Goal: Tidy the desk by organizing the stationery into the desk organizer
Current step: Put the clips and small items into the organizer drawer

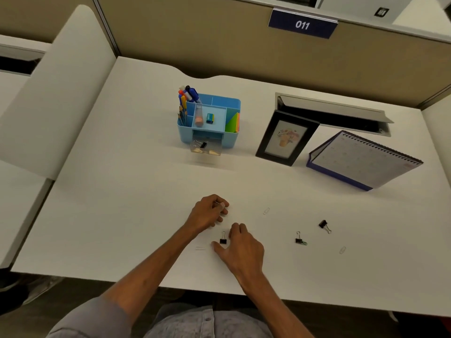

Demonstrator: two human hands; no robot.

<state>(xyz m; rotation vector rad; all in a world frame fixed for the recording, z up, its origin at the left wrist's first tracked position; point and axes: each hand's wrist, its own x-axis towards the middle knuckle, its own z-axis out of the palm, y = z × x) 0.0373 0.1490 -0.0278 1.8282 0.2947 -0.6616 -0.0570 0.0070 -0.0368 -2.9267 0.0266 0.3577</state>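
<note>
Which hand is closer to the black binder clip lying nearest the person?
Right. The right hand has fingers either side of the binder clip; the left hand is farther up the desk.

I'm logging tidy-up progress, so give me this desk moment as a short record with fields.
organizer: blue desk organizer, clear drawer pulled open with a binder clip inside
left hand: left hand closed on a small metal piece, probably a paper clip
right hand: right hand open, fingers around the nearest binder clip
loose binder clips: three on the desk
loose paper clips: several, pale and hard to count
</note>
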